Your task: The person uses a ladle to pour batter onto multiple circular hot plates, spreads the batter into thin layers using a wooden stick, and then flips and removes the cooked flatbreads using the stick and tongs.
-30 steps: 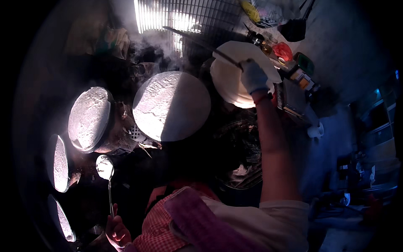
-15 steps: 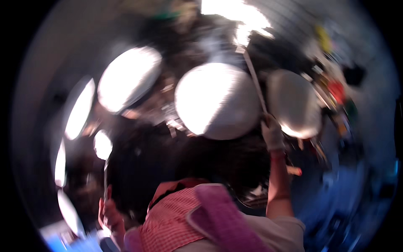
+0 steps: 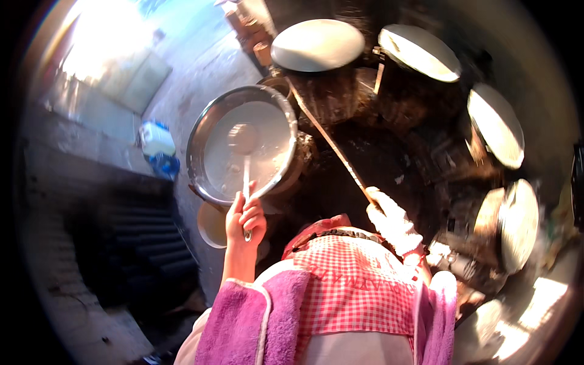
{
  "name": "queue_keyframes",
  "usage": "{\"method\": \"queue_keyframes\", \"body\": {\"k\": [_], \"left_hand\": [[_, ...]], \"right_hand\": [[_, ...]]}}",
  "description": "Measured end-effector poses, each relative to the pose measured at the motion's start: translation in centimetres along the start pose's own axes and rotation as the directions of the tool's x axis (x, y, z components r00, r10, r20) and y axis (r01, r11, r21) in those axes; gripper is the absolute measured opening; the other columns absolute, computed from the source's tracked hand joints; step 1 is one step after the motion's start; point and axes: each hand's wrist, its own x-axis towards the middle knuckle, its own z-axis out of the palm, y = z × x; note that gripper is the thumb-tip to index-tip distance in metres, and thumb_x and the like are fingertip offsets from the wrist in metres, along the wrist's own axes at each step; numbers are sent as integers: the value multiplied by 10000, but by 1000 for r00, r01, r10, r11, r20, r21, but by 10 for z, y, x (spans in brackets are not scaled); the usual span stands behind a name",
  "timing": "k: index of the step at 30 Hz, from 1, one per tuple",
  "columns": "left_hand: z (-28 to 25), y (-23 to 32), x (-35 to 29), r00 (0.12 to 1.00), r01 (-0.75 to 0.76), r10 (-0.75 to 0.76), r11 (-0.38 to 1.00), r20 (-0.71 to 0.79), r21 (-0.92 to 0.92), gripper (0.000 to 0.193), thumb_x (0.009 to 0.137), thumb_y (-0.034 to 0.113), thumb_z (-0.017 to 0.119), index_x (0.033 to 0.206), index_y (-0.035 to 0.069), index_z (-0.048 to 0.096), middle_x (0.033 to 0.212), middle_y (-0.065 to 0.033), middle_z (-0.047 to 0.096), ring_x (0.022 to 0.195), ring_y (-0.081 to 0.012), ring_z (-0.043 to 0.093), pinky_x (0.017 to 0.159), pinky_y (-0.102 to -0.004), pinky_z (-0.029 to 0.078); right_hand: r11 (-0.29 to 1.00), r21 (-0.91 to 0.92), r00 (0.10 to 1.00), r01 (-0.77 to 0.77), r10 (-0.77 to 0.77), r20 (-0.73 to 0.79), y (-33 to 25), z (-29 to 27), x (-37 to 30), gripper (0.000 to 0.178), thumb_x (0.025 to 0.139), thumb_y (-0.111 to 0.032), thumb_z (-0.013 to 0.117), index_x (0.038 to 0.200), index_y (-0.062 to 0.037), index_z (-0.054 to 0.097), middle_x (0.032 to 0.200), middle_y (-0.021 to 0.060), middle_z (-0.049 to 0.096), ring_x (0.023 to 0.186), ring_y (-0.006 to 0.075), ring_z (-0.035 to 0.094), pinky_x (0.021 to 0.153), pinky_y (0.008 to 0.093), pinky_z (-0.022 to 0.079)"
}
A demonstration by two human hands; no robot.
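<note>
My left hand [image 3: 246, 219] is closed round the handle of a metal ladle [image 3: 243, 141]. The ladle's bowl is over or in the pale, creamy liquid [image 3: 226, 167] in a wide steel basin [image 3: 201, 185]; I cannot tell how deep. My right hand [image 3: 389, 217], in a light-coloured glove, grips the near end of a long thin stick [image 3: 333, 146]. That stick slants away to the far left, its tip close to the nearest round white-topped pan [image 3: 319, 45].
More round pale pans [image 3: 421, 53], [image 3: 497, 125], [image 3: 519, 226] stand in an arc on dark stoves to the right. Below the basin is a smaller bowl [image 3: 213, 225]. A white-and-blue plastic jug [image 3: 158, 141] stands on the left floor, near dark ridged sheeting [image 3: 137, 243].
My view has swung left, bringing the basin in. The ladle, earlier held at the lower left, is now at the basin. The stick stays in my right hand.
</note>
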Motion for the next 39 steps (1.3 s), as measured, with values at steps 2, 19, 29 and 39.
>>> {"method": "queue_keyframes", "body": {"k": [2,19,29,39], "left_hand": [[8,34,5,961,-196,250,918,-119,346,416,1089,348,385,1458,167,445,679,8,378,432,-50,325,350,-208,270],[-32,91,200,853,-102,203,968,-481,228,242,1029,222,559,1216,70,533,941,-23,597,758,-127,592,678,-289,513],[-104,104,208,853,37,505,197,-133,980,227,947,206,648,1002,-3,719,928,-108,679,895,-229,642,808,-342,489],[-196,223,169,730,668,633,-579,-259,467,142,811,168,628,839,159,767,948,-89,663,958,-315,639,830,-486,453]], "right_hand": [[901,130,886,-414,365,286,-52,23,57,517,941,-156,631,1430,-53,502,962,36,654,627,58,536,541,230,455],[712,29,590,-702,557,585,-89,180,296,540,869,-362,757,1209,8,559,698,50,593,430,78,438,399,215,324],[689,-228,420,-688,635,648,-93,195,331,261,916,-140,650,1128,9,621,736,28,639,599,62,530,546,221,411],[663,-134,454,-736,631,629,-44,159,308,385,853,-126,651,1200,31,595,679,51,598,471,79,477,434,215,355]]}}
